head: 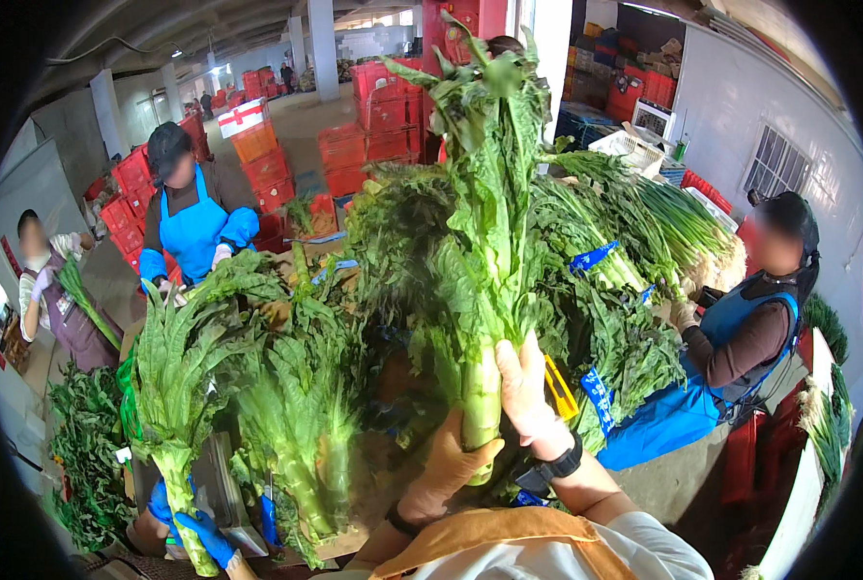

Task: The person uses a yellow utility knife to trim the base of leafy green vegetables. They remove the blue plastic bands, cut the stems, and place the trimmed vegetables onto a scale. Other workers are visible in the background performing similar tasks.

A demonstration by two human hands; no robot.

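Upright before me stands a large celtuce stalk (pixel 483 388), its long green leaves reaching high into the view. My left hand (pixel 447 464) is wrapped around the stalk's pale lower end. Higher up, my right hand (pixel 527 395) presses against the side of the stem, its fingers pointing upward; a dark watch is on that wrist. A yellow-handled tool (pixel 562 388) shows just beside the right hand; whether it is held or lies behind cannot be told. More celtuce (pixel 308 464) lies on the table to the left.
Blue-gloved hands (pixel 203 533) of a co-worker hold another celtuce (pixel 181 464) at lower left. Workers in blue aprons stand at left (pixel 188 232) and right (pixel 743 326). Bundles with blue tape (pixel 594 257) and scallions (pixel 681 225) are piled at right. Red crates (pixel 388 109) stand behind.
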